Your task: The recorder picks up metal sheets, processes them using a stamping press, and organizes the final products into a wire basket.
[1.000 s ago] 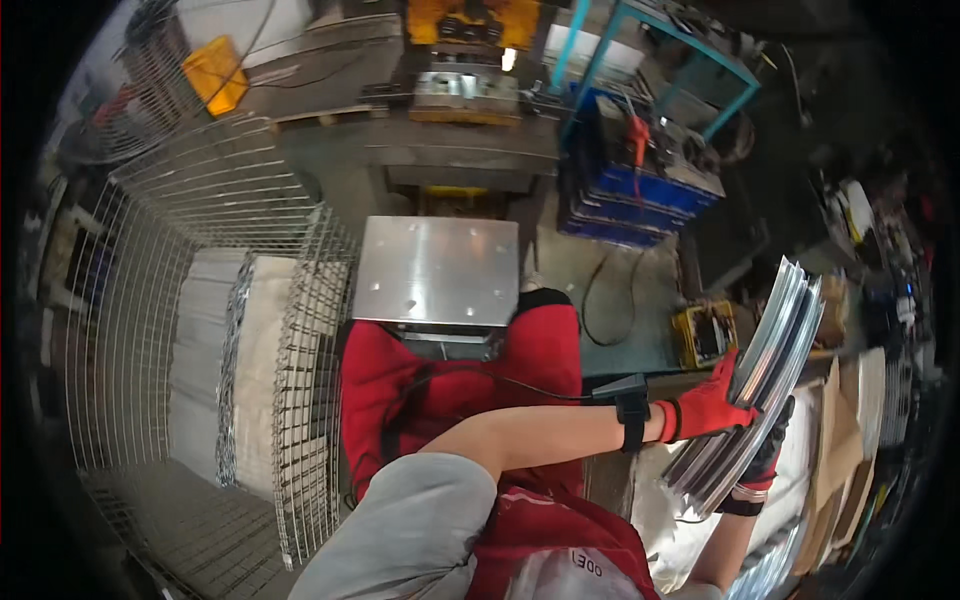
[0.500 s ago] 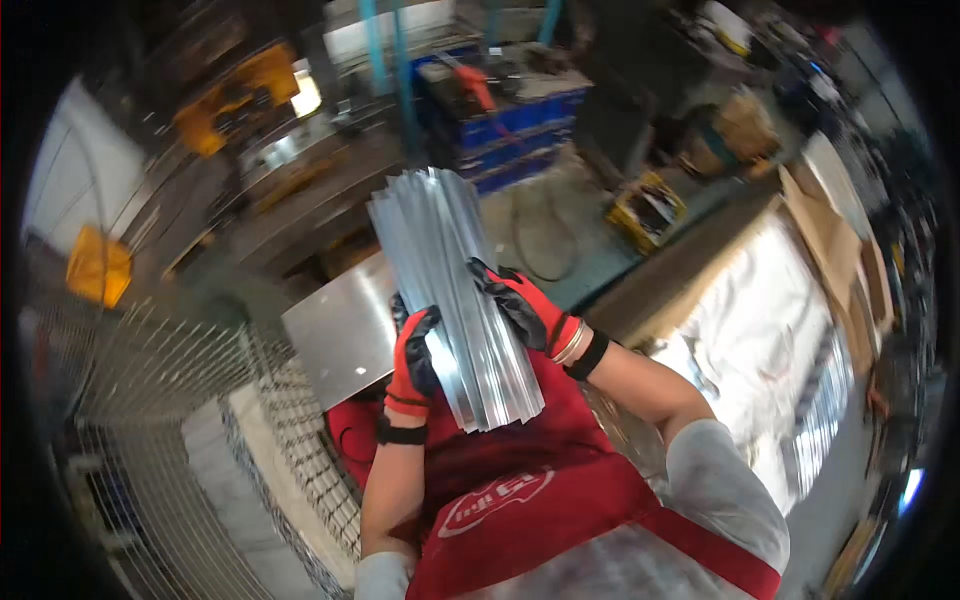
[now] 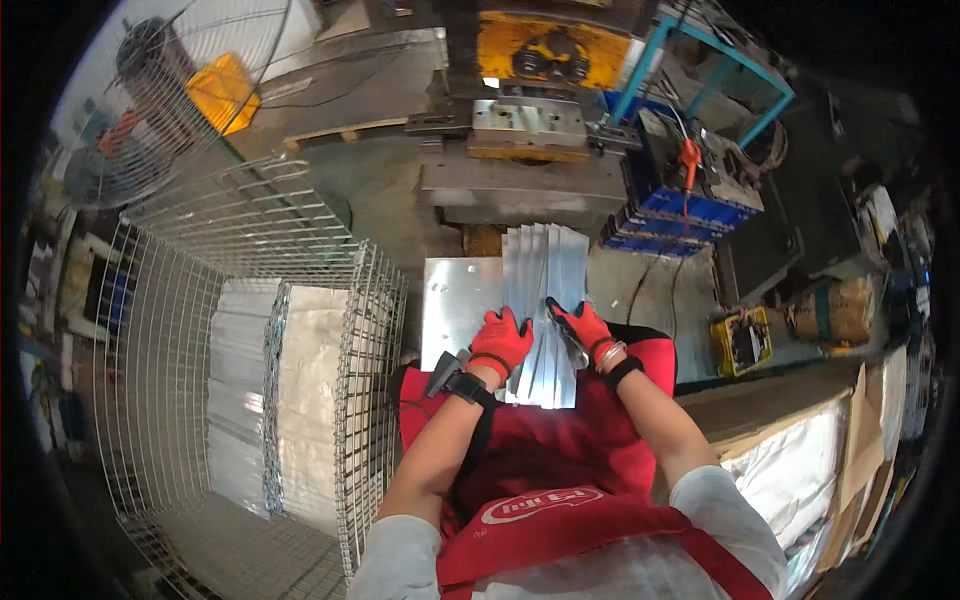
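A fanned stack of long, shiny metal strips (image 3: 546, 270) lies lengthwise in front of me, its near end over the red apron on my lap. My left hand (image 3: 503, 340), in a red glove with black fingertips, grips the stack's left side. On the opposite edge, my right hand (image 3: 584, 328) in a matching glove has its thumb and fingers closed round the strips. Parts of the fingers are hidden by the gloves and metal. Beside and partly beneath the stack is a flat metal plate (image 3: 455, 300).
To the left stands a wire mesh cage (image 3: 345, 420) holding stacked metal strips (image 3: 235, 390). Ahead is a machine with a metal die block (image 3: 528, 125). Blue crates (image 3: 665, 225) and a yellow crate (image 3: 741, 340) sit further right, near a cardboard box (image 3: 866, 425).
My view has swung left, bringing the machine and cage more fully into sight. The stack has lowered and straightened away from me, and both hands remain on its sides.
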Action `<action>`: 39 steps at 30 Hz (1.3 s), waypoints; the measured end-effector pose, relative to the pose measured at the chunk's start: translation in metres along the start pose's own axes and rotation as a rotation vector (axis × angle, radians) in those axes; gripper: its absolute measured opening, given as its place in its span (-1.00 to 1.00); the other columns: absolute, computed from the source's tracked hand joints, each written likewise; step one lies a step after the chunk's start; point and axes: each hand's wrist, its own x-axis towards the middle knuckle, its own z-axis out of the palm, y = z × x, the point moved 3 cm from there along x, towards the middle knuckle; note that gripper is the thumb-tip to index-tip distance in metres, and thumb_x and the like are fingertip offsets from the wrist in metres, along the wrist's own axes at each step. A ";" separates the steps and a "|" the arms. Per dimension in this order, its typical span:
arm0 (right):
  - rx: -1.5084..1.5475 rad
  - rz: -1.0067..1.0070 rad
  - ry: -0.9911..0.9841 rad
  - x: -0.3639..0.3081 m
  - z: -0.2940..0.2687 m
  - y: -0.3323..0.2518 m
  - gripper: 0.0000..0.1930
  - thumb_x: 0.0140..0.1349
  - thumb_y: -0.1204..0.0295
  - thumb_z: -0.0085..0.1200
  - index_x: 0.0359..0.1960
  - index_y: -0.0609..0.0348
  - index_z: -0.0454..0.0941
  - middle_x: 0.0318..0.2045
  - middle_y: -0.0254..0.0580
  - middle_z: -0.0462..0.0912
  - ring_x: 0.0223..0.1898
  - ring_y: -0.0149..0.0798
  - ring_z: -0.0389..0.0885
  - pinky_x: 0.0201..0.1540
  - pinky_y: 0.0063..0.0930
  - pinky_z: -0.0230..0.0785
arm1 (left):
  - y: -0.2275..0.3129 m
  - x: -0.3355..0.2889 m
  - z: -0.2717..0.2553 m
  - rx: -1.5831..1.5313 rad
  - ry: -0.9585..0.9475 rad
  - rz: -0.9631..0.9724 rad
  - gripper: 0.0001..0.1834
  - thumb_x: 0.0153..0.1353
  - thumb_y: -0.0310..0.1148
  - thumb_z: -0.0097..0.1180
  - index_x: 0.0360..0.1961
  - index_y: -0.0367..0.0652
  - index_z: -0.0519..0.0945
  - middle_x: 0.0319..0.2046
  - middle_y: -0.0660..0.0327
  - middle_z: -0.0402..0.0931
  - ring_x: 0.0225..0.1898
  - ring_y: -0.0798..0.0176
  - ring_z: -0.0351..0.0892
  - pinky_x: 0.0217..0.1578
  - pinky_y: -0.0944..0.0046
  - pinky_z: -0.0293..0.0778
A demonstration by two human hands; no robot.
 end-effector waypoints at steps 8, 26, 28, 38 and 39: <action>-0.080 -0.117 0.020 -0.003 -0.037 0.012 -0.38 0.02 0.08 0.01 0.08 0.14 0.21 -0.10 0.14 0.38 -0.04 0.00 0.34 -0.07 -0.28 0.23 | 0.020 -0.065 0.016 -0.117 0.452 0.442 -0.23 -0.13 0.03 0.04 0.14 0.02 0.15 0.04 -0.14 0.15 0.01 -0.23 0.18 -0.02 -0.05 0.19; -0.115 -0.369 0.081 -0.001 -0.036 -0.004 -0.60 0.04 0.11 -0.10 -0.36 0.27 0.42 -0.35 0.20 0.47 -0.22 0.17 0.40 -0.21 -0.09 0.25 | 0.038 -0.084 0.034 0.204 0.354 0.464 -0.18 -0.20 0.10 0.00 0.13 -0.02 0.17 0.18 0.00 -0.06 0.21 -0.15 -0.18 0.06 -0.32 -0.24; -0.099 -0.393 0.230 -0.008 -0.042 0.001 -0.67 -0.04 0.18 0.02 -0.48 0.25 0.42 -0.48 0.05 0.52 -0.38 0.04 0.47 -0.34 -0.20 0.29 | 0.043 -0.084 0.034 0.257 0.321 0.456 -0.18 -0.19 0.11 -0.01 0.14 0.01 0.16 0.19 0.01 -0.07 0.22 -0.13 -0.20 0.07 -0.30 -0.29; -0.154 -0.411 0.233 -0.009 -0.039 -0.017 -0.68 -0.06 0.17 0.04 -0.49 0.22 0.43 -0.61 -0.07 0.53 -0.52 -0.08 0.51 -0.43 -0.28 0.32 | 0.045 -0.086 0.031 0.195 0.357 0.432 -0.33 -0.13 -0.12 0.01 0.10 0.02 0.22 0.15 0.04 0.03 0.21 -0.04 -0.13 0.12 -0.18 -0.27; -0.166 -0.393 0.257 -0.010 -0.044 -0.018 -0.66 -0.07 0.14 0.04 -0.49 0.22 0.43 -0.56 -0.03 0.53 -0.47 -0.05 0.51 -0.39 -0.26 0.31 | 0.046 -0.091 0.025 0.103 0.402 0.448 -0.41 -0.08 -0.17 -0.02 0.06 -0.02 0.27 0.13 0.06 0.07 0.20 -0.01 -0.08 0.14 -0.14 -0.26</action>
